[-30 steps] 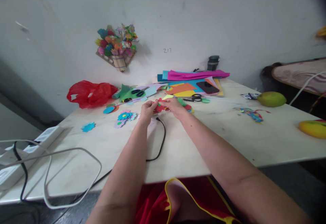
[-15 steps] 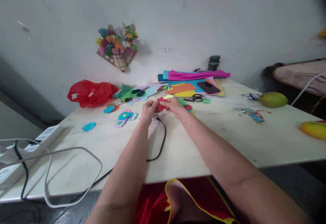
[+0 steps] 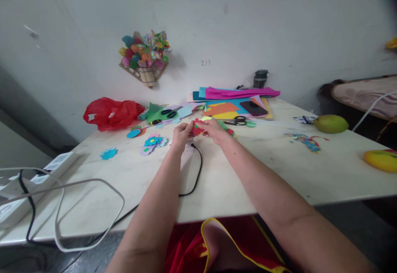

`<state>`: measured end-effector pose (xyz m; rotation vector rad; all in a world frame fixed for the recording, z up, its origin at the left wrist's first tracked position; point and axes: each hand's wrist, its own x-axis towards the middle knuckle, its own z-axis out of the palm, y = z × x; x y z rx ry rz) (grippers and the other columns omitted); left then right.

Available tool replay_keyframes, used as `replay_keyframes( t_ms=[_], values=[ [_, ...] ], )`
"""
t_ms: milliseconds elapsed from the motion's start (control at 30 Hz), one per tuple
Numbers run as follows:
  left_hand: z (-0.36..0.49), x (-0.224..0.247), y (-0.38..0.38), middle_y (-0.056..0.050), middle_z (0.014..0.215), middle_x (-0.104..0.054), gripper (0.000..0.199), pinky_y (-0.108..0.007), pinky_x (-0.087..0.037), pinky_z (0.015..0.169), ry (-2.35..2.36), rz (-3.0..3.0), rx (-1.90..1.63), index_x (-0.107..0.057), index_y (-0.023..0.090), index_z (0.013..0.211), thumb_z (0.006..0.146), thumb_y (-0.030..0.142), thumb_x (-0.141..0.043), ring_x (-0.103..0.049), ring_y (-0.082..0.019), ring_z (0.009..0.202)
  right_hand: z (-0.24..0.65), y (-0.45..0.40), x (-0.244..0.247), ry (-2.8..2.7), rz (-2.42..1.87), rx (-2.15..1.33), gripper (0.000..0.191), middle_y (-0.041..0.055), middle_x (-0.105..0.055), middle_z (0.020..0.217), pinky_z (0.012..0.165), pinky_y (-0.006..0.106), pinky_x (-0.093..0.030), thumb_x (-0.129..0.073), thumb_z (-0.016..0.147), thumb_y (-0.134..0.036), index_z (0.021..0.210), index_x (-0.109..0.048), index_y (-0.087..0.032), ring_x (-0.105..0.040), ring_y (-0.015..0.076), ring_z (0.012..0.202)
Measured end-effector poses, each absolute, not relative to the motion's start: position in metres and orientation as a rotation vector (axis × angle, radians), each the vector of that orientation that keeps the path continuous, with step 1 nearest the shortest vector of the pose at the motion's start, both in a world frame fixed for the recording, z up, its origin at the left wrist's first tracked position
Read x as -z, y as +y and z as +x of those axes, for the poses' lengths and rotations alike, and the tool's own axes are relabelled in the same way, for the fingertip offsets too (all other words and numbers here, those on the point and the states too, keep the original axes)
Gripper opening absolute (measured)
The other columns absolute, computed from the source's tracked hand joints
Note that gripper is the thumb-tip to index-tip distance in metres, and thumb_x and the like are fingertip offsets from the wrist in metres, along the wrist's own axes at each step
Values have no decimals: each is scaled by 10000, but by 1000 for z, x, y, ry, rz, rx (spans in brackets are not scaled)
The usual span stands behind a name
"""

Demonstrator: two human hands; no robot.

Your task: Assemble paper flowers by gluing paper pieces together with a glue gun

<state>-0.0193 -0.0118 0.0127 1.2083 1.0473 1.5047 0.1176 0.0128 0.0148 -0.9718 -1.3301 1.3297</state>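
Observation:
A red paper flower (image 3: 197, 128) is held up over the middle of the table between both hands. My left hand (image 3: 182, 135) pinches its left edge, and my right hand (image 3: 213, 129) grips it from the right with the thumb on its face. Fingers hide parts of the flower. Left of my hands lie blue and lilac paper flowers (image 3: 152, 141) with coloured centres. A single blue scalloped cutout (image 3: 108, 153) lies farther left, and blue and orange paper discs (image 3: 134, 133) rest behind it. More coloured cutouts (image 3: 228, 131) sit partly hidden behind my right wrist.
Black scissors (image 3: 238, 120), a phone (image 3: 253, 108) and stacked coloured paper (image 3: 220, 109) lie at the back. A red plastic bag (image 3: 112, 113) sits back left. A power strip (image 3: 37, 186) with cables runs along the left edge. Mangoes (image 3: 331, 123) are at right. A black cable (image 3: 200, 169) crosses beneath my arms.
Both hands keep hold of the red flower in nearly the same place. The view has shifted very slightly; no object on the table has visibly moved.

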Motion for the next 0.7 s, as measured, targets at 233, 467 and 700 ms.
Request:
replay_keyframes(
  t_ms=[233, 467, 700],
  values=[
    [-18, -11, -10, 15, 541, -546, 489, -276, -534, 607, 1049, 1207, -1520, -537, 149, 583, 544, 577, -771, -539, -105, 546, 117, 9, -18, -1313, -955, -1350, 256, -9, -609, 625, 555, 226, -393, -741, 615, -375, 639, -585, -173, -518, 88, 567],
    [-16, -11, -10, 23, 519, -531, 481, -263, -525, 577, 1081, 1201, -1533, -526, 149, 562, 554, 563, -771, -527, -96, 509, 116, 13, -16, -1334, -979, -1305, 313, -38, -525, 525, 514, 215, -383, -743, 595, -353, 551, -487, -178, -466, 75, 516],
    [-17, -12, -11, 11, 531, -557, 506, -265, -529, 573, 1073, 1190, -1529, -535, 150, 571, 515, 591, -777, -548, -106, 518, 121, 11, -17, -1395, -963, -1318, 313, -19, -575, 601, 532, 229, -387, -728, 620, -434, 617, -552, -176, -479, 79, 528]
  ],
)
